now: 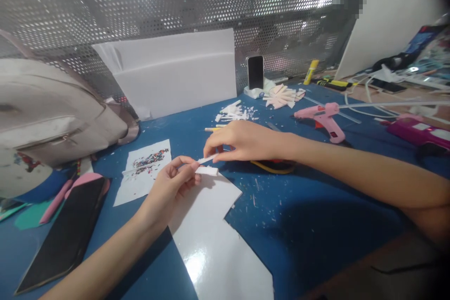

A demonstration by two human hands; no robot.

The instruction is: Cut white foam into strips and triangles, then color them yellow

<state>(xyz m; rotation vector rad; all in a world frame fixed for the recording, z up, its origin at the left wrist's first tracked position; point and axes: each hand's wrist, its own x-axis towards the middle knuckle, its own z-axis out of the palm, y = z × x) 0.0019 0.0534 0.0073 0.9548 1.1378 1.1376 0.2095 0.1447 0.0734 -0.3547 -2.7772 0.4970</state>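
My left hand (pixel 172 183) is closed in a pinch on one end of a small white foam strip (pixel 207 158), just above the top corner of a large white foam sheet (pixel 214 239). My right hand (pixel 242 140) pinches the other end of the same strip with its fingertips. A small white foam piece (pixel 208 171) lies on the sheet's top corner below the strip. Under my right wrist lie scissors with orange-yellow handles (pixel 272 167), partly hidden.
A pink glue gun (pixel 325 119) stands right of my right hand. White foam scraps (pixel 234 112), a folded paper fan shape (pixel 283 96) and an upright phone (pixel 255 72) sit behind. A paper with glitter (pixel 146 168), black tablet (pixel 66 234) and grey bag (pixel 52 117) lie left.
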